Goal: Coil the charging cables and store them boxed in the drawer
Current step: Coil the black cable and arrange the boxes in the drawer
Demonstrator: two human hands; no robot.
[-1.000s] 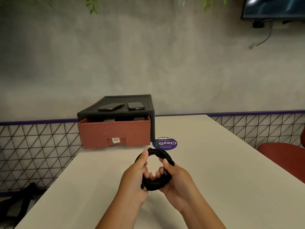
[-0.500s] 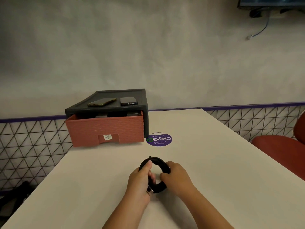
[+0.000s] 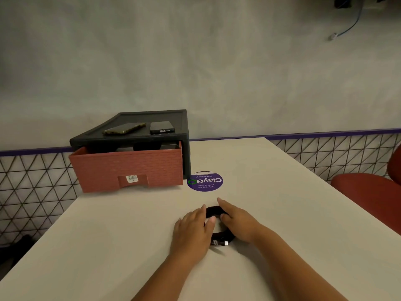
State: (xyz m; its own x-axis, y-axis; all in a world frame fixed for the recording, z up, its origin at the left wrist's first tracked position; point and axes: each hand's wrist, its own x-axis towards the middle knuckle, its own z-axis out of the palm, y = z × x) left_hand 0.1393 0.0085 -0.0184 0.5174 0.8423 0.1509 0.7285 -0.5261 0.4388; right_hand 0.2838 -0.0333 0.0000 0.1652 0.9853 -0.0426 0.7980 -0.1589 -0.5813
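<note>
A black charging cable, wound into a small ring, lies flat on the white table; its metal plug sticks out at the near side. My left hand covers the ring's left side with fairly straight fingers, thumb over the hole. My right hand presses on the right side, index finger stretched past the ring. The red drawer stands pulled out of its black cabinet at the table's back left. Dark boxes show inside it.
Two phones lie on top of the cabinet. A round purple sticker is on the table between the drawer and my hands. A red chair stands at the right. The table's left edge runs close to the cabinet.
The coiled cable, held up in both hands a second ago, has come down onto the table. My fingers have flattened over it, and my view has tilted down.
</note>
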